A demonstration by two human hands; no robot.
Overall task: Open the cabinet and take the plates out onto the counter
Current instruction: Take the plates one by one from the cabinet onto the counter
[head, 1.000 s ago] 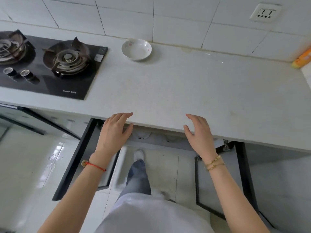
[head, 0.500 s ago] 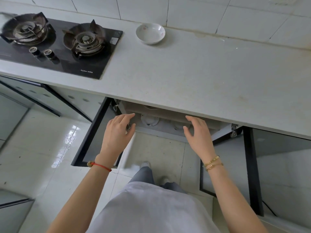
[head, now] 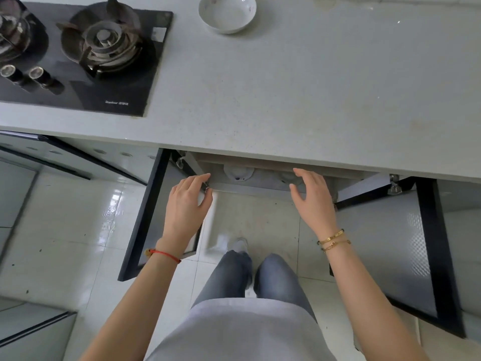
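both cabinet doors (head: 141, 214) are standing wide open under the worktop (head: 286, 95). the left hand (head: 186, 209) and right hand (head: 313, 201) are reaching toward the opening, fingers spread loosely and gripping nothing. pale plates (head: 238, 173) are sitting just inside on the shelf, mostly hidden. one bowl (head: 227, 13) is resting near the hob (head: 78, 56).

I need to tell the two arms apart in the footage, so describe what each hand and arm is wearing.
Both forearms are bare, with no sleeves in view. The left hand has a thin red cord bracelet with a small gold bead at the wrist. The right hand has two slim gold bangles at the wrist. No rings or gloves show.
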